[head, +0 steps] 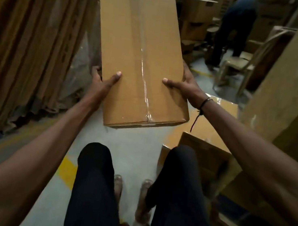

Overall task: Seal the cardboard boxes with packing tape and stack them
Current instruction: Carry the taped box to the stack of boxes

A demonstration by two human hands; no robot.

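**Taped box held in the air by both hands**

The long cardboard box is closed, so its contents cannot be seen. A strip of clear packing tape runs along the centre seam of its top face and folds over the near end. The box's long axis points away from the person, leaning slightly left at the far end, and the near end is lower than the far one. The cardboard is plain brown, unprinted and smooth, with the tape glinting and a little wrinkled near the near edge.

The box is held up above the pale floor, in front of the person's knees. The left hand grips the left side near the near end, thumb laid on the top face and fingers round the side. The right hand grips the right side in the same way; a dark cord is tied at its wrist.

On the floor to the right lie more brown boxes, partly hidden by the right leg. Folded cardboard sheets stand along the left. Farther back, another person bends beside a wooden chair.
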